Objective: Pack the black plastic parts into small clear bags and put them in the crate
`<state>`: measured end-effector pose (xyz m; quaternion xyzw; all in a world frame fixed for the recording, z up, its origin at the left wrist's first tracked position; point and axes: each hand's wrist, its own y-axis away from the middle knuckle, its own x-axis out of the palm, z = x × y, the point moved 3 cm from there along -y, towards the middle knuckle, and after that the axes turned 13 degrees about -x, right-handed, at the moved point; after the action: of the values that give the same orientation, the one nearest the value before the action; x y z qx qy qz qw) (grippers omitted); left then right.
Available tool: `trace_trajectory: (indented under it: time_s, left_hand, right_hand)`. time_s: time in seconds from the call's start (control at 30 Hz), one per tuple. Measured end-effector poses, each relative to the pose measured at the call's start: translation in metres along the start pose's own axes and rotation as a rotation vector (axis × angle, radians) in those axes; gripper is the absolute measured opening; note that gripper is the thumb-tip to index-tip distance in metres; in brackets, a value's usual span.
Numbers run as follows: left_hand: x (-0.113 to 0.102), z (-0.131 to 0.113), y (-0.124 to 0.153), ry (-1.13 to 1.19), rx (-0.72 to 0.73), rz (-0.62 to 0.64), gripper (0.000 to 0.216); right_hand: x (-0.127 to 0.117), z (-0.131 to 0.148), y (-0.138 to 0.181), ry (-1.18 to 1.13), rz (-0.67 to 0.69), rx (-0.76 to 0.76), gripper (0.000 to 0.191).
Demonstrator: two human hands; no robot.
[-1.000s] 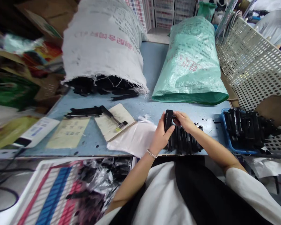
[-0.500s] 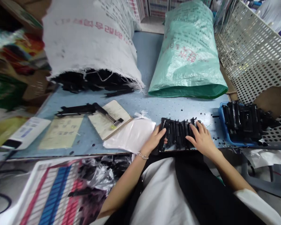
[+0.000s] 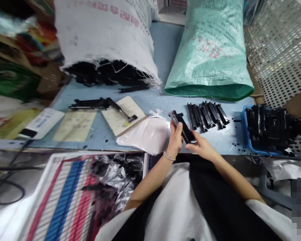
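Above the table's front edge, my left hand (image 3: 176,138) is closed around long black plastic parts (image 3: 182,126), thumb on top; they look like a small bundle, tilted with the far end to the left. My right hand (image 3: 202,146) has its fingers and thumb at the near right end of these parts. Just beyond, a row of several similar black parts (image 3: 207,115) lies side by side on the blue table (image 3: 163,43). To the left of my left hand is a white plastic bag (image 3: 145,135) with a knotted top.
A white woven sack (image 3: 105,36) of black parts and a green sack (image 3: 210,57) lie at the back. At right stands a blue basket (image 3: 245,134) heaped with black parts. A notebook (image 3: 125,107) with a tool across it is at left; below stands a striped crate (image 3: 65,201).
Both hands have left the row on the table, which now sits farther back. Some black parts are lifted between my hands. The view has shifted slightly.
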<state>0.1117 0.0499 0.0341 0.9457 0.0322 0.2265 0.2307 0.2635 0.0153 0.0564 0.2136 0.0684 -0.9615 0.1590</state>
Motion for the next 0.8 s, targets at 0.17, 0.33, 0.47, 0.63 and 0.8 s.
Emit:
trace_trajectory:
  time_s: [0.17, 0.33, 0.47, 0.63, 0.8]
  left_hand:
    - [-0.054, -0.016, 0.032, -0.74, 0.348, -0.229, 0.058]
    - [-0.105, -0.03, 0.026, -1.377, 0.421, -0.381, 0.02]
    - [-0.122, -0.039, 0.01, -1.142, 0.334, -0.21, 0.02]
    - [-0.133, -0.049, 0.004, -0.838, 0.286, -0.19, 0.022]
    - [-0.129, -0.051, 0.01, -0.844, 0.314, -0.16, 0.02]
  right_hand:
    - [0.041, -0.014, 0.006, -0.484, -0.067, 0.237, 0.042]
    - [0.041, -0.017, -0.006, -0.783, -0.16, 0.289, 0.038]
    - [0.049, -0.008, -0.014, -0.881, -0.167, 0.304, 0.037]
    - [0.062, 0.004, -0.021, -1.025, -0.015, 0.33, 0.04]
    - [0.084, 0.015, -0.037, -1.138, 0.101, 0.358, 0.036]
